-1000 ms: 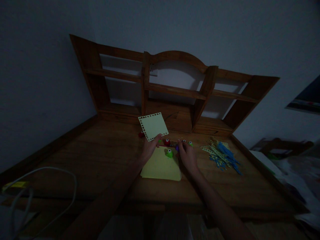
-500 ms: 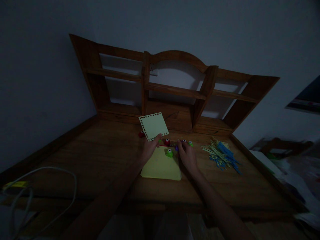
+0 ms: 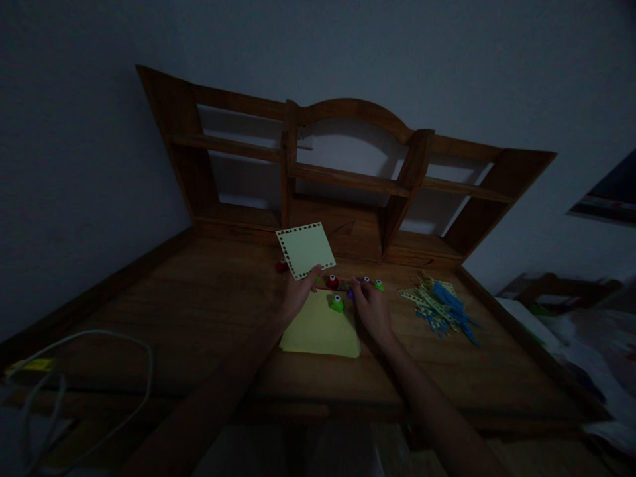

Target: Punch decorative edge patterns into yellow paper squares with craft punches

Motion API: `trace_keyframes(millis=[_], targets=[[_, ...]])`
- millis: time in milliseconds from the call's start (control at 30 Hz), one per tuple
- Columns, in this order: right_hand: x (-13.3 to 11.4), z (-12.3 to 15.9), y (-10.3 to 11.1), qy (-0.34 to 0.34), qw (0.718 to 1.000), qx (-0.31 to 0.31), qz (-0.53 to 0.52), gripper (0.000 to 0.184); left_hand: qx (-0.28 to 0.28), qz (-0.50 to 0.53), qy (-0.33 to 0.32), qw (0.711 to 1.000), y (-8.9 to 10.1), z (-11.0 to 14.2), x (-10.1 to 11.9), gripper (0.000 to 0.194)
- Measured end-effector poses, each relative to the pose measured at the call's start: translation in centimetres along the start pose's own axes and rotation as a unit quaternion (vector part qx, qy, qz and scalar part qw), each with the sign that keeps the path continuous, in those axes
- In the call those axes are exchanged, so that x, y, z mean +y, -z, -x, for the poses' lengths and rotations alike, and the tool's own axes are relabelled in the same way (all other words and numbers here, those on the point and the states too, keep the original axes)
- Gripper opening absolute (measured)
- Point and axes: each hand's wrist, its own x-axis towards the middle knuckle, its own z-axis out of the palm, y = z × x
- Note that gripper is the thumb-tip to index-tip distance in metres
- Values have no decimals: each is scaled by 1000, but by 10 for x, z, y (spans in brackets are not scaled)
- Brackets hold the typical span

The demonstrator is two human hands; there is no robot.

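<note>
Looking down from the head cam, the left hand (image 3: 297,298) pinches the card (image 3: 307,249) by its near edge, held up around the stack's (image 3: 320,334) far end. Card's probably light and stiffish, but those 3 punched edges could tear, so I'd grab the plain edge. Right hand's (image 3: 371,306) fingers bunch at the purple punch (image 3: 350,293); can't tell if they're gripping. Likely slick plastic.

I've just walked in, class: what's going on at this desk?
A person's left hand holds up a pale sheet with small cut-outs along some edges. The right hand is at a small purple object; whether it grips it is unclear. Below, a green object sits on a stack of yellow paper, and patterned and blue strips lie heaped on the right of the wooden desk.
</note>
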Motion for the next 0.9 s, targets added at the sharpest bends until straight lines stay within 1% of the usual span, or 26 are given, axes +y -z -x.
trace_keyframes(millis=[133, 333, 533, 667, 900], targets=[[1, 1, -1, -2, 1000, -8, 11, 49, -10, -7, 0, 1000, 1, 0, -1, 26], [0, 0, -1, 1, 1000, -2, 21, 50, -1, -13, 5, 1000, 0, -1, -4, 26], [-2, 1, 0, 6, 1000, -1, 22, 49, -11, -11, -3, 1000, 0, -1, -4, 28], [-2, 2, 0, 8, 1000, -8, 15, 50, -11, -9, -12, 1000, 1, -1, -4, 28], [-3, 3, 0, 3, 1000, -2, 20, 51, 2, -8, -3, 1000, 0, 0, -2, 29]])
